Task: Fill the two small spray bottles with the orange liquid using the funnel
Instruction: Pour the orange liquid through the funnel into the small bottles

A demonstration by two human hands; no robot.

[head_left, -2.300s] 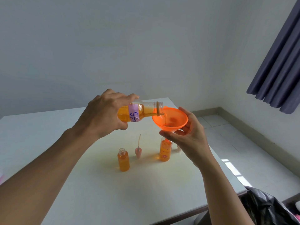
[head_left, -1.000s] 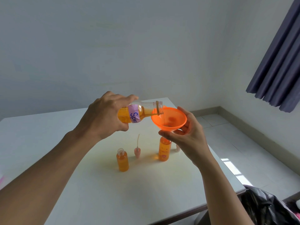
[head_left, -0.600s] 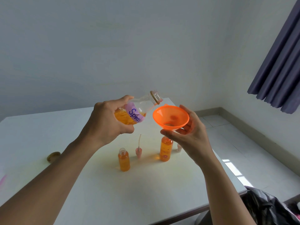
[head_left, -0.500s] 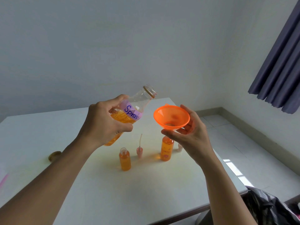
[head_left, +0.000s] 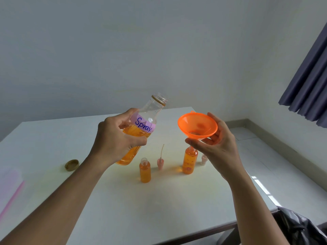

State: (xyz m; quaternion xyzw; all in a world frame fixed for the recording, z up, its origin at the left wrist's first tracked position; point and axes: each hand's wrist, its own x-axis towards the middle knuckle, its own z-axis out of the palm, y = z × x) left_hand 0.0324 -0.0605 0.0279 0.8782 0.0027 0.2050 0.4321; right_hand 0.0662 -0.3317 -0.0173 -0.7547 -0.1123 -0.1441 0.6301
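My left hand [head_left: 115,140] grips the clear, purple-labelled plastic bottle of orange liquid [head_left: 139,131], its long axis tilted, open mouth pointing up and right. My right hand's fingers [head_left: 198,145] clasp the orange plastic funnel [head_left: 197,126], spout down in the right small spray bottle [head_left: 190,160] on the white worktop [head_left: 159,209].

Soft, even daylight fills the scene, moderately bright, with a cool grey cast on the wall [head_left: 123,50] across the upper half of the frame. A bright patch of sun lies on the floor tiles [head_left: 265,190] at the right, below the dark curtain [head_left: 309,82] in the upper right. The white table [head_left: 159,209] shows only faint, diffuse shadows, and an orange glow spills onto it beside the right small bottle [head_left: 190,160]. The frame is sharp in the centre; wide-angle distortion bends the table edges and stretches the forearms toward the lower corners. The lower left edge looks soft.
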